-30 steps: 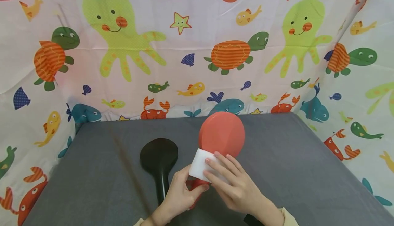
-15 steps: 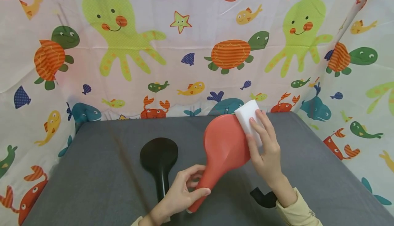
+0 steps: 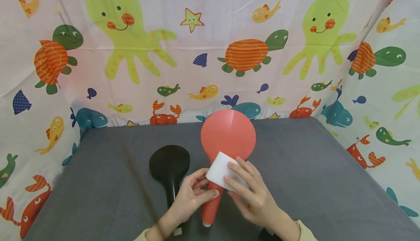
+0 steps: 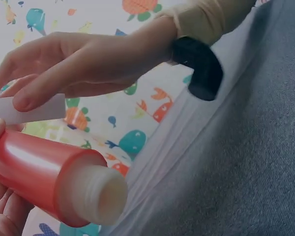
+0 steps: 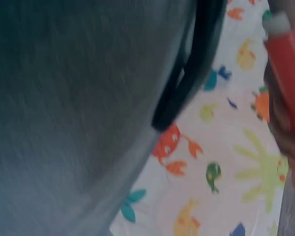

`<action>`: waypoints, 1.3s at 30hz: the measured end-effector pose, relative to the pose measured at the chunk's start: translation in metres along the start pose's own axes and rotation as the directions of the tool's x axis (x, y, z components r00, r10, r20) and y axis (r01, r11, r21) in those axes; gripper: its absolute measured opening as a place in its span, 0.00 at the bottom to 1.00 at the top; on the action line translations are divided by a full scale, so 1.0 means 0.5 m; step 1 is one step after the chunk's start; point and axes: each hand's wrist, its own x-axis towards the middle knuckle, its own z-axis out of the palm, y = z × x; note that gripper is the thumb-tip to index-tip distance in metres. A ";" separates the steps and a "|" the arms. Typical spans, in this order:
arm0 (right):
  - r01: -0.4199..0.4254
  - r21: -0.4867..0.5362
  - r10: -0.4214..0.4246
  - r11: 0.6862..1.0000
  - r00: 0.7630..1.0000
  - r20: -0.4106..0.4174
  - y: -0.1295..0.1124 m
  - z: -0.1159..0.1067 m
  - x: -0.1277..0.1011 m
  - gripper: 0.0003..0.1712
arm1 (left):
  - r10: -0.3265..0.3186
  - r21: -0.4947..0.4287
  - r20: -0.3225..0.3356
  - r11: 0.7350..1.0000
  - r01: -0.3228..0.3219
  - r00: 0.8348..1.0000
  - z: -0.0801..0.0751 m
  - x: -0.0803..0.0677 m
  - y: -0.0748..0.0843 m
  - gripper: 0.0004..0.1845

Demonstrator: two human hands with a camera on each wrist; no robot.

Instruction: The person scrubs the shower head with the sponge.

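Observation:
A red shower head with a round flat face is held upright above the grey table. My left hand grips its handle; in the left wrist view the handle's open end shows. My right hand presses a white sponge block against the neck of the red shower head, fingers laid over the block. In the left wrist view the sponge sits under the right hand's fingers. The right wrist view is blurred and shows the red handle.
A black shower head lies flat on the grey table to the left of my hands. A sea-animal printed curtain closes off the back and both sides of the table.
The right hand brought the sponge from the red head's far right rim down to its neck. The red shower head turned so its round face points toward me again.

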 end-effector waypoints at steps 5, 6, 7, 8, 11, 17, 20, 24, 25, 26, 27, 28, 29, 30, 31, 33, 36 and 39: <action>-0.065 -0.036 0.060 0.997 0.991 -0.118 0.040 -0.026 0.043 0.16 | 0.007 0.062 0.015 0.998 -0.008 1.000 -0.002 -0.001 0.005 0.21; -0.101 -0.037 0.094 0.994 0.984 -0.150 0.046 -0.033 0.057 0.17 | 0.011 0.088 0.021 0.996 -0.013 1.000 -0.002 -0.002 0.006 0.21; -0.142 -0.033 0.134 0.989 0.975 -0.179 0.050 -0.041 0.071 0.18 | 0.018 0.115 0.028 0.993 -0.021 0.999 -0.001 -0.003 0.007 0.21; -0.187 -0.023 0.178 0.982 0.963 -0.201 0.053 -0.049 0.084 0.20 | 0.021 0.138 0.035 0.990 -0.026 0.999 0.000 -0.004 0.008 0.21; -0.316 -0.001 0.307 0.949 0.923 -0.231 0.056 -0.070 0.113 0.24 | 0.036 0.182 0.051 0.982 -0.045 0.998 0.004 -0.007 0.010 0.21; -0.310 -0.078 0.287 0.947 0.933 -0.216 0.058 -0.060 0.080 0.24 | 0.012 0.144 0.034 0.989 -0.017 0.999 0.007 -0.006 0.012 0.20; -0.205 -0.131 0.179 0.970 0.966 -0.186 0.046 -0.035 0.047 0.20 | -0.027 0.050 0.023 0.998 0.025 0.999 0.007 -0.006 0.014 0.21; -0.014 -0.138 -0.008 0.990 0.987 -0.160 0.016 -0.003 0.024 0.16 | -0.081 -0.130 0.047 0.988 0.087 0.996 0.008 -0.007 0.017 0.22; 0.032 -0.128 -0.053 0.991 0.986 -0.161 0.010 0.004 0.022 0.15 | -0.084 -0.167 0.059 0.982 0.093 0.995 0.008 -0.008 0.018 0.22; 0.072 -0.117 -0.090 0.991 0.983 -0.162 0.005 0.009 0.021 0.15 | -0.082 -0.200 0.074 0.975 0.095 0.994 0.008 -0.008 0.020 0.22; 0.105 -0.109 -0.122 0.988 0.979 -0.164 0.003 0.012 0.021 0.15 | -0.084 -0.230 0.089 0.968 0.102 0.993 0.008 -0.008 0.021 0.22; 0.128 -0.106 -0.145 0.986 0.975 -0.170 0.003 0.015 0.021 0.15 | -0.075 -0.248 0.104 0.964 0.099 0.992 0.008 -0.008 0.022 0.22; 0.138 -0.106 -0.156 0.985 0.971 -0.183 0.005 0.016 0.022 0.15 | -0.070 -0.263 0.120 0.960 0.100 0.990 0.008 -0.008 0.023 0.21; 0.133 -0.109 -0.154 0.985 0.966 -0.209 0.009 0.016 0.024 0.15 | -0.066 -0.276 0.137 0.956 0.102 0.988 0.008 -0.008 0.024 0.21; 0.119 -0.114 -0.144 0.986 0.959 -0.245 0.015 0.015 0.027 0.14 | -0.059 -0.290 0.156 0.951 0.103 0.986 0.007 -0.008 0.025 0.21; 0.054 -0.101 -0.083 0.993 0.946 -0.315 0.028 0.009 0.034 0.14 | -0.053 -0.316 0.196 0.942 0.114 0.979 0.008 -0.009 0.026 0.20; -0.094 0.060 0.110 0.994 0.918 -0.381 0.045 -0.005 0.045 0.16 | -0.037 -0.342 0.244 0.932 0.122 0.969 0.007 -0.009 0.027 0.18; -0.203 0.256 0.289 0.945 0.883 -0.370 0.051 -0.019 0.052 0.21 | -0.029 -0.359 0.268 0.924 0.128 0.963 0.007 -0.009 0.027 0.17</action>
